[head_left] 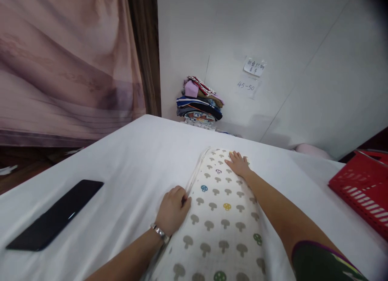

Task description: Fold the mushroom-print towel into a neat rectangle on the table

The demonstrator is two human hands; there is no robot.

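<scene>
A folded white muslin cloth (212,216) with a print of grey mushrooms, and a few blue, yellow and green ones, stretches away from me in a long strip. At its left edge my left hand (174,208) is closed, thumb and curled fingers pinching the layered edge; a silver bracelet circles that wrist. My right hand (239,164) lies flat near the far right corner of the cloth, fingers spread and pressing on its top. The near end of the cloth runs out of view at the bottom.
A dark phone-like slab (54,216) lies left on the white-covered surface (127,152). A stack of folded clothes (200,105) stands at the wall beyond the far edge. To the right is a red plastic basket (360,184); a pink curtain (66,63) hangs left.
</scene>
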